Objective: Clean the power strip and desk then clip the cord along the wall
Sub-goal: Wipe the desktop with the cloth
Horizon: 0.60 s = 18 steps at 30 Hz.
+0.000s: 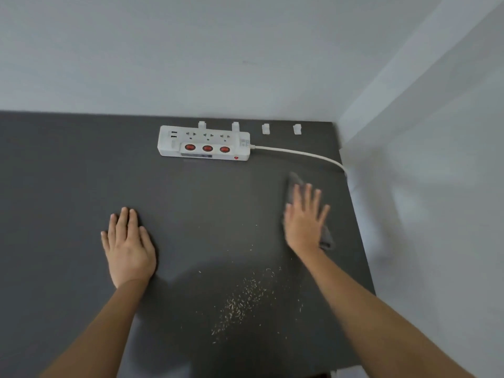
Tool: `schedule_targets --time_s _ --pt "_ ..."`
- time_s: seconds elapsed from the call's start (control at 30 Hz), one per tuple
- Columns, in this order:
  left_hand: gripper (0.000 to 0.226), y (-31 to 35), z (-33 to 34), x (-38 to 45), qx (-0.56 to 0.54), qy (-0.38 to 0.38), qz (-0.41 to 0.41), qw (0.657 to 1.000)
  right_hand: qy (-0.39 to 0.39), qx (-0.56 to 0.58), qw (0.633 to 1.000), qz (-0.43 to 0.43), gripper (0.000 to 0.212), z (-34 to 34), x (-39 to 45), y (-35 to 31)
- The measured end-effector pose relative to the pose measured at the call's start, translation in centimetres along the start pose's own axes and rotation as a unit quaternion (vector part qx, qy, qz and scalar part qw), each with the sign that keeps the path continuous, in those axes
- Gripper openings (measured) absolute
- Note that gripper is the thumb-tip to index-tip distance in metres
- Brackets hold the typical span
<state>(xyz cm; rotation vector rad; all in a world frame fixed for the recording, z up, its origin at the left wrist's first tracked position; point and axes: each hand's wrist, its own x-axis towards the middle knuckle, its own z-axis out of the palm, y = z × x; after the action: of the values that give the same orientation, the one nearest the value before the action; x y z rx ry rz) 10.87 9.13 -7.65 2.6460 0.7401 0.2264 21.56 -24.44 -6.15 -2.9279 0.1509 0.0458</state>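
A white power strip (204,144) with three red switches lies on the dark grey desk (68,173) near the back wall. Its white cord (300,152) curves right and drops off the desk's right edge. Several small white cord clips (266,129) stand in a row along the back edge. My right hand (305,218) presses flat, fingers spread, on a grey cloth (326,237) near the right edge; it looks blurred. My left hand (128,245) rests flat on the desk, holding nothing. Pale crumbs (242,301) are scattered on the desk in front of me.
White walls meet in a corner at the back right (338,124). The desk's right edge (360,241) runs close beside the side wall.
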Motion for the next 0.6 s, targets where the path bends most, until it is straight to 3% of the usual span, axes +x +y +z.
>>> schedule_targets --time_s 0.07,0.17,0.27,0.33,0.37,0.5,0.57,0.6 --pt "0.044 0.0 0.1 0.0 0.004 -0.007 0.001 1.0 0.005 0.013 0.996 0.089 0.055 -1.7 -0.8 5.9" --pt "0.043 0.2 -0.2 0.3 -0.015 -0.027 0.005 1.0 -0.012 0.031 0.988 0.148 0.067 -5.3 -1.6 12.7" --pt "0.041 -0.1 -1.4 0.8 -0.078 -0.065 0.012 0.995 0.088 0.134 0.968 0.194 0.052 -10.1 -1.7 11.7" --pt "0.039 -0.3 -2.9 1.0 -0.131 -0.072 -0.003 0.989 0.195 0.201 0.95 0.141 0.045 -12.7 -3.0 6.9" --pt "0.039 -0.6 -3.8 0.8 -0.151 -0.064 -0.018 0.986 0.203 0.216 0.951 0.09 0.044 -13.5 -4.3 3.6" --pt "0.036 -2.9 -6.1 -1.9 -0.17 -0.02 -0.05 0.984 0.047 0.24 0.958 -0.149 0.037 -11.1 -13.5 -7.6" --pt "0.035 -4.2 -6.2 -2.8 -0.165 -0.022 -0.044 0.985 -0.051 0.246 0.938 -0.24 0.032 -8.4 -19.7 -10.9" --pt "0.036 -4.6 -6.2 -3.0 -0.162 -0.026 -0.039 0.986 -0.091 0.25 0.911 -0.315 0.04 -6.9 -22.7 -11.5"
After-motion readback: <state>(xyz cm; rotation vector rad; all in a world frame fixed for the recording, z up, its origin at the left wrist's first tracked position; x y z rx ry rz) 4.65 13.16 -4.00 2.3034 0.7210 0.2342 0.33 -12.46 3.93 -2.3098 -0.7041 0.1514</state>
